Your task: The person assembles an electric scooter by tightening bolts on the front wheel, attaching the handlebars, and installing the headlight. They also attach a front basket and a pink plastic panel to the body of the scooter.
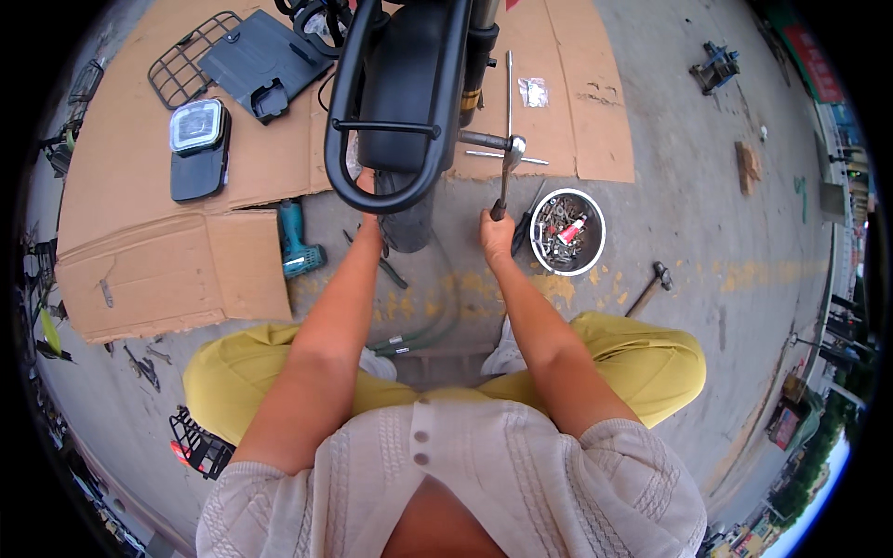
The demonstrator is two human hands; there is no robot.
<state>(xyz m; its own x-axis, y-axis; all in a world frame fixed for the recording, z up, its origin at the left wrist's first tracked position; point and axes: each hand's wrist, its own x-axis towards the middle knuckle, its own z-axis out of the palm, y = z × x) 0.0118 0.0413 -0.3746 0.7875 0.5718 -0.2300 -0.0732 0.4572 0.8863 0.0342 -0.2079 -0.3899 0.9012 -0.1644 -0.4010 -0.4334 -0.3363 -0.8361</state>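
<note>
My right hand (497, 232) is closed round the dark handle of a ratchet wrench (511, 163). From the wrench's head a metal shaft (484, 139) runs left to the wheel area of a two-wheeler, where the contact is hidden. Its black tubular rack (337, 158) and black mudguard (398, 102) rise in front of me, above a dark tyre (406, 226). On the left side of the tyre, my left hand (367, 183) reaches up under the rack; its fingers are hidden behind the frame. A T-handle wrench (509, 93) lies on the cardboard beyond the ratchet.
Right of my right hand stands a metal bowl (601, 234) of bolts and a red-white tube. A hammer (648, 287) lies nearer me. At left are a teal power drill (296, 244), cardboard (177, 279), a wire basket (177, 74) and dark plastic panels (260, 56).
</note>
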